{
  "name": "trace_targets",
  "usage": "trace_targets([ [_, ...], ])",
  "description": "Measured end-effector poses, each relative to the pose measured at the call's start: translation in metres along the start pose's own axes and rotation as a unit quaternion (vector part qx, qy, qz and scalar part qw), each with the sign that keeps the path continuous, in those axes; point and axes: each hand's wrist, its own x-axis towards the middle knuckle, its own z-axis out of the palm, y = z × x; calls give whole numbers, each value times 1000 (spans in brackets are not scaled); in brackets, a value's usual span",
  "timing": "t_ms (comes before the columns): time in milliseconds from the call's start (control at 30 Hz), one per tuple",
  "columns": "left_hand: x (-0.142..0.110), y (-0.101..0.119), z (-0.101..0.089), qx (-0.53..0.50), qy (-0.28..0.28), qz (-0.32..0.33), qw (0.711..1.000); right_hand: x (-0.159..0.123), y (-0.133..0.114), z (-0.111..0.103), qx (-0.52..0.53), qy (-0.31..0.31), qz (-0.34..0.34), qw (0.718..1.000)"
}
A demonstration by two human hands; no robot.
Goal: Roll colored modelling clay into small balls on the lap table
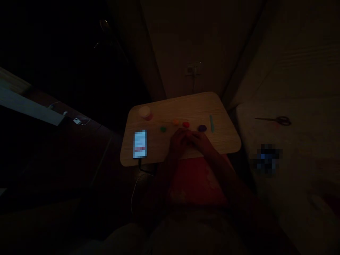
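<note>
- Close in, over the near part of the bench (156, 154): left hand (178, 139) and right hand (201, 139) together, fingers meeting; cannot tell what, if anything, lies clamped between, despite a faint hint of red there.
- Seems partway through handwork, judging by the joined fingers; no finished shape in view.
- To the left, near the bench edge: lit phone (140, 144), screen blurred out.
- To the right, off the bench: pixelated object (267, 159), impossible to name.
- Just beyond the fingers: purple lump (202, 128), green lump (163, 129), red lump (186, 125) and orange lump (175, 122), already set out apart in a loose row; unjoined, surface detail lost in the dark.
- Right of the purple lump: flat green stick (211, 123), lying untouched.
- Far left corner: pale tub (145, 113), contents hidden; how much remains to do, cannot tell.
</note>
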Motion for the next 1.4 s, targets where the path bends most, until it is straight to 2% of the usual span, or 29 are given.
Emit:
trace_targets([
  [400,-1,1,0,17,-8,4,1000,4,7,-1,91,-10,24,996],
  [567,-1,-1,-4,-44,3,4,999,1,4,-1,91,-19,13,996],
  [733,1,2,-6,-93,-27,-30,995,-1,2,-6,94,-36,6,995],
  [833,3,5,-7,-106,-35,-47,993,-2,2,-9,102,-47,-1,994],
  [1133,4,3,-9,-143,-30,-43,988,0,5,-9,74,-57,-19,995],
  [1267,3,9,-11,-139,-12,-80,987,0,3,-8,64,-57,0,996],
  [1400,4,14,-13,-129,-1,-88,988,0,2,-7,72,-47,14,996],
])
